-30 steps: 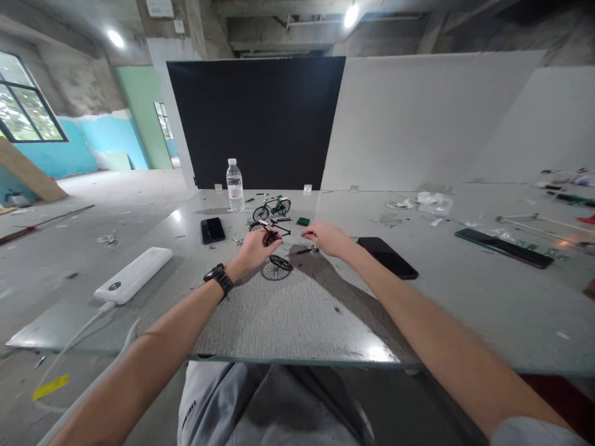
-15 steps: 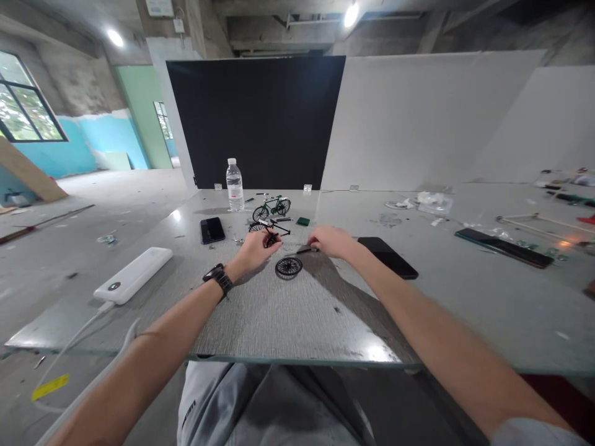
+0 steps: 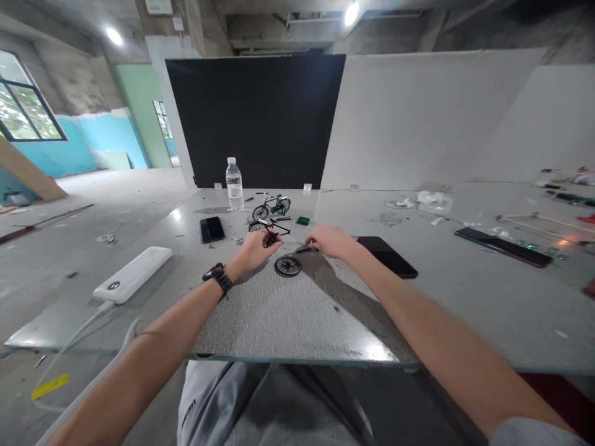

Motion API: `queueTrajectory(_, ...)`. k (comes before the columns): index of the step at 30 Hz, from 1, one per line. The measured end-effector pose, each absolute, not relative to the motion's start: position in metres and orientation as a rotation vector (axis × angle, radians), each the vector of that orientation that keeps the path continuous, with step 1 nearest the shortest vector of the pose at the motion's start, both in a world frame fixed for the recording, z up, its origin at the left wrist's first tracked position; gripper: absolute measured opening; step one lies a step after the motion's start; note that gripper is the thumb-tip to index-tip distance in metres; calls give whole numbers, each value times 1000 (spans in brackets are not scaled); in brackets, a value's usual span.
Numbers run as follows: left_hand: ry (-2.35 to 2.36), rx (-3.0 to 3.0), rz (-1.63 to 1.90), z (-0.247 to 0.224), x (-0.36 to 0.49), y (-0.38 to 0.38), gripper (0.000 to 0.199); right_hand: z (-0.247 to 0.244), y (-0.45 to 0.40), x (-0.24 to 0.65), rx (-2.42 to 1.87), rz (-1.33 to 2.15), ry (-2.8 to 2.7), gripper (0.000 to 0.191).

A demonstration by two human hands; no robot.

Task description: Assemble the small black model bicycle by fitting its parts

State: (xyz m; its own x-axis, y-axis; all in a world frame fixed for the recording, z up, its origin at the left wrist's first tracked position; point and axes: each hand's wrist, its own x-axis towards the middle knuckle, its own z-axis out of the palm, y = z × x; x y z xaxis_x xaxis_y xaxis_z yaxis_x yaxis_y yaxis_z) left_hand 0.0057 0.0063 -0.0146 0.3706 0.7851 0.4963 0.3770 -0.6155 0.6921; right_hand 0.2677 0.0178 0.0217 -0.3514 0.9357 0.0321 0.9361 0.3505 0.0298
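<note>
On the desk (image 3: 260,322), my left hand (image 3: 253,249) pinches the black bike frame (image 3: 274,231) while my right hand (image 3: 329,240) closes on a small tool (image 3: 304,250); a slip could knock the loose wheel (image 3: 287,266) away.

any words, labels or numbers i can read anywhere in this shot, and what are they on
No text here can be read.
Water bottle: its label is too small and blurred to read.
Yellow tag on the floor: any print is blurred.
Shorts: a small dark mark shows, too blurred to read.
White power bank: only a round indicator, no legible text.
Phones: dark screens, nothing shown.
</note>
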Motion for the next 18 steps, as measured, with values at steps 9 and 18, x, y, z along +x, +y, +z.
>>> queueTrajectory(9,1004,2174,1159,-12,6,5,15,28,9,262,-1842,-56,-2567,24)
queueTrajectory(18,997,2155,1175,-14,7,5,12,22,11,258,-1828,-144,-2558,27)
